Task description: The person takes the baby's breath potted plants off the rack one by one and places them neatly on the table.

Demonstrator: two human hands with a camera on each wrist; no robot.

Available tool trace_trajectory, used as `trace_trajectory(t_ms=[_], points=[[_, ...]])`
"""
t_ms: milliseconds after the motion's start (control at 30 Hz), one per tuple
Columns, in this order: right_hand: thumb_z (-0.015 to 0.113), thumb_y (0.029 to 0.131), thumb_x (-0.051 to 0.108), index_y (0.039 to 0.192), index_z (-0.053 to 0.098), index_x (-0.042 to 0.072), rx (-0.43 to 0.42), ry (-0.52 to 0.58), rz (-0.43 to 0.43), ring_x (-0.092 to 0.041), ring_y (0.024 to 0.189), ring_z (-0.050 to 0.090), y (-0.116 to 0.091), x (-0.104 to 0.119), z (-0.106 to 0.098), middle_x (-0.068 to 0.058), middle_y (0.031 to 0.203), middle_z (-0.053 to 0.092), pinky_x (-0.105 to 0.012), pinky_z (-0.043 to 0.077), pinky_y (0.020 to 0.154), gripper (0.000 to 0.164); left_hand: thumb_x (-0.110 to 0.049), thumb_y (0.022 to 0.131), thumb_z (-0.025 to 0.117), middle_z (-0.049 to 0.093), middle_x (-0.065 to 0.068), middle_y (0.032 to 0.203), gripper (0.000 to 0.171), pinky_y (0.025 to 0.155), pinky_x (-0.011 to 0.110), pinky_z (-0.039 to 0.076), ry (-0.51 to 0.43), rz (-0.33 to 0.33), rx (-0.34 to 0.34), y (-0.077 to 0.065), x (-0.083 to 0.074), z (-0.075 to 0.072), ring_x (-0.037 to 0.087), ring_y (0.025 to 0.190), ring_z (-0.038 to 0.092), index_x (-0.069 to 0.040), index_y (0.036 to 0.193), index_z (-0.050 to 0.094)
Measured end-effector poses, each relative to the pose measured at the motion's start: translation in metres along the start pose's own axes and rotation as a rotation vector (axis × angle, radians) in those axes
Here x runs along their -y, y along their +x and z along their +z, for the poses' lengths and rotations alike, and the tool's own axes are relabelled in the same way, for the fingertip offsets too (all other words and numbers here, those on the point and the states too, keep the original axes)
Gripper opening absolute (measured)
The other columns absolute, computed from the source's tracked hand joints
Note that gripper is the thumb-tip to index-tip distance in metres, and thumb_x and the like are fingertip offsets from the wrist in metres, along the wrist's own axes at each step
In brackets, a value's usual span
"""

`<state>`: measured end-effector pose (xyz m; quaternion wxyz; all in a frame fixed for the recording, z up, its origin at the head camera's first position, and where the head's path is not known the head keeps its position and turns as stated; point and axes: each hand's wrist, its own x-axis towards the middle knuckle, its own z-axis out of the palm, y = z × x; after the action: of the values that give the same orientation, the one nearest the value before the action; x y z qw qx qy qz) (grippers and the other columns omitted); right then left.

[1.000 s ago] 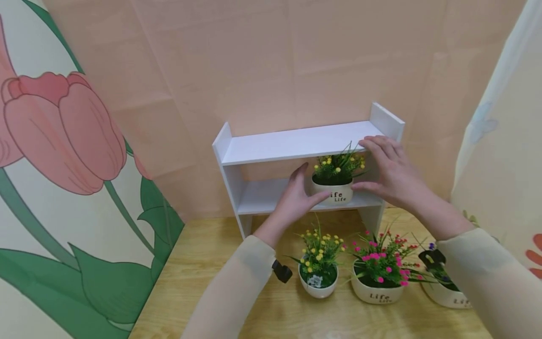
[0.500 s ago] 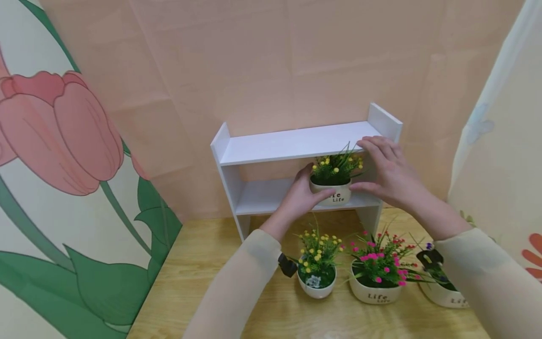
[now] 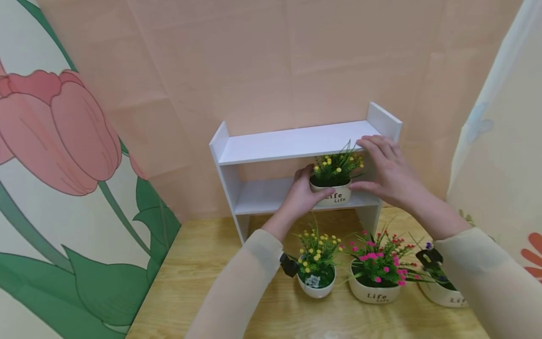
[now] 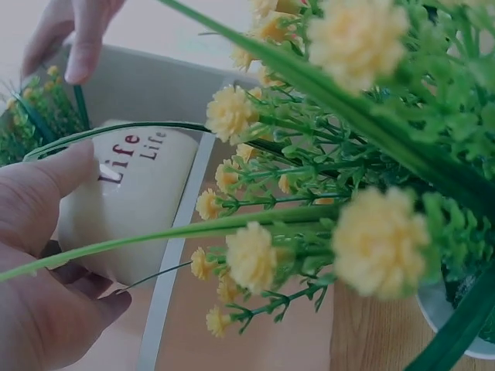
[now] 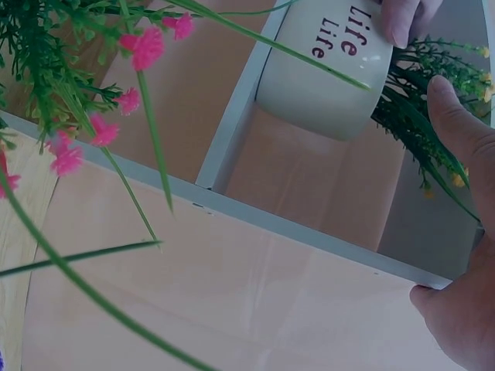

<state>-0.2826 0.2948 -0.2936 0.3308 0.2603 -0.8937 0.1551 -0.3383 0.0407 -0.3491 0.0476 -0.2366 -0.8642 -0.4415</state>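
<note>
A white oval flowerpot (image 3: pixel 337 195) lettered "Life", holding an artificial plant with yellow flowers (image 3: pixel 336 164), stands on the middle board of a white shelf (image 3: pixel 262 195), near its right end. My left hand (image 3: pixel 298 195) grips the pot's left side. In the left wrist view the thumb lies across the pot's front and the fingers go round its far side. My right hand (image 3: pixel 391 172) is at the shelf's right end, fingers extended over the top board's edge, thumb pointing toward the pot's right side. In the right wrist view that thumb (image 5: pixel 456 116) is apart from the pot, beside the leaves.
On the wooden table (image 3: pixel 203 273) in front stand a small pot with yellow flowers (image 3: pixel 317 282), a pot with pink and red flowers (image 3: pixel 377 289), and another pot (image 3: pixel 446 294) partly behind my right sleeve. A peach-coloured backdrop (image 3: pixel 254 70) hangs behind the shelf.
My left hand has moved right and closed round the pot's left side, where before it was held open beside it. My right hand stays nearly in place.
</note>
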Motion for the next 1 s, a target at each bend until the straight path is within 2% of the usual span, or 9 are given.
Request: trace_trajectory(t_ms=[367,633,1000], points=[[0.107,0.069,0.029,0.163,0.042,0.001,0.002,0.013,0.005,-0.052,0.154,0.029,-0.002,0.001,0.001,-0.027,0.166,0.039,-0.065,0.022,0.131,0.118,-0.046,0.101,0.082,0.044,0.013,0.171,0.097,0.127,0.045,0.039,-0.014,0.001,0.000,-0.002,0.003,0.001,0.029,0.157,0.043,-0.011,0.175,0.029],[0.107,0.068,0.027,0.163,0.043,0.001,-0.004,0.021,-0.014,-0.053,0.153,0.030,-0.003,-0.001,-0.002,-0.028,0.165,0.040,-0.065,0.022,0.131,0.117,-0.046,0.099,0.085,0.048,0.013,0.167,0.099,0.126,0.046,0.041,0.012,0.022,-0.010,-0.010,0.002,-0.002,0.030,0.153,0.048,-0.008,0.173,0.031],[0.107,0.069,0.024,0.162,0.044,0.001,-0.007,0.015,-0.014,-0.054,0.152,0.032,-0.002,-0.003,-0.003,-0.028,0.165,0.040,-0.067,0.022,0.130,0.115,-0.044,0.097,0.087,0.048,0.010,0.168,0.096,0.124,0.047,0.043,0.025,0.027,0.006,-0.024,0.004,-0.011,0.028,0.154,0.048,-0.012,0.172,0.036]])
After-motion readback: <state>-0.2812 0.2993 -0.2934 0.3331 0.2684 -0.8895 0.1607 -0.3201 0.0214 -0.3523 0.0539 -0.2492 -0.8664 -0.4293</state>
